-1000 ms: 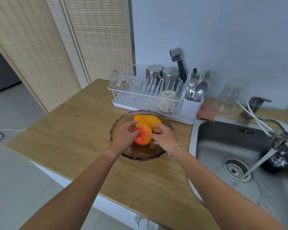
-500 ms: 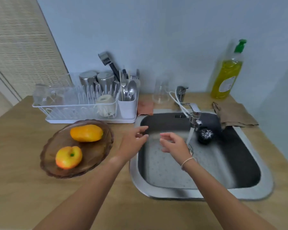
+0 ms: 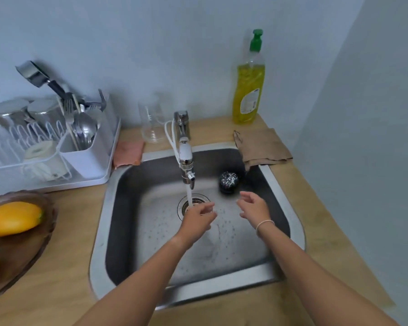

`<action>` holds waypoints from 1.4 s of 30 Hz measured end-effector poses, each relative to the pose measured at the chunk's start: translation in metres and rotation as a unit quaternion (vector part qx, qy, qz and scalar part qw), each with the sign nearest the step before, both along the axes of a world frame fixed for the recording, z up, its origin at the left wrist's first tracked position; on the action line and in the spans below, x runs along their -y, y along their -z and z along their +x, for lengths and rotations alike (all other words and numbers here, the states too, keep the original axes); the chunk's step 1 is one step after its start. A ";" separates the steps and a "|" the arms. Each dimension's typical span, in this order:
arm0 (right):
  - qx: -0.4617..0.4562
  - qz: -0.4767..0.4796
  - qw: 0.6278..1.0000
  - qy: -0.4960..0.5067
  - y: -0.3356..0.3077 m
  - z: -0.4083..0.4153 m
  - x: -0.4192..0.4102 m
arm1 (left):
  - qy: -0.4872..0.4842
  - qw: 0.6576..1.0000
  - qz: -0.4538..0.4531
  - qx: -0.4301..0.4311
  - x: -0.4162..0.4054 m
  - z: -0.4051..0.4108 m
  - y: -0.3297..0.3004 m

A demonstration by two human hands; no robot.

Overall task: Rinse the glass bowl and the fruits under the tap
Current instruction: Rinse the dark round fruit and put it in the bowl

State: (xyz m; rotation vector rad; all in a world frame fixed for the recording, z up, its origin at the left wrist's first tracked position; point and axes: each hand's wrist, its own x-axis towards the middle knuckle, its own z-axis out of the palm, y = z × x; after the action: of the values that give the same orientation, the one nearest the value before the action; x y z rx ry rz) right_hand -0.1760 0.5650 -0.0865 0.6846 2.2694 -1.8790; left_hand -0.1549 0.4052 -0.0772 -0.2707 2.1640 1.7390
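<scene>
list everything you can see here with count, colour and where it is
sink: 1, steel, set in the wooden counter
tap: 1, chrome and white, back of sink, water running
scrubber: 1, black, inside sink at back right
soap bottle: 1, yellow with green cap, counter behind sink
cloth: 1, brown, right back edge of sink
sponge: 1, pink, left back corner of sink
cup: 1, clear, left of tap
dish rack: 1, white, holds cutlery and steel cups, left
bowl: 1, brown glass, far left
fruits: 2, orange-yellow, in bowl
left hand: empty, under the stream
right hand: empty, over sink
</scene>
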 end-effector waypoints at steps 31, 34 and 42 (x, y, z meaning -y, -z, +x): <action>0.058 -0.098 0.993 0.022 0.062 -0.058 0.010 | -0.174 0.979 0.096 0.040 -0.047 -0.066 0.063; 0.050 -0.109 0.992 0.026 0.055 -0.039 0.021 | -0.170 0.980 0.085 0.050 -0.026 -0.051 0.059; 0.022 -0.099 0.994 -0.036 0.034 0.004 0.062 | -0.164 0.978 0.112 0.063 0.031 -0.003 0.040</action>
State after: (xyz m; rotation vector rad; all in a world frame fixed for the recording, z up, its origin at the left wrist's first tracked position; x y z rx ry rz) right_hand -0.1722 0.5033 -0.1201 0.6022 2.0174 -1.9977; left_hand -0.1580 0.3741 -0.1173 -0.6904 1.8947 2.0582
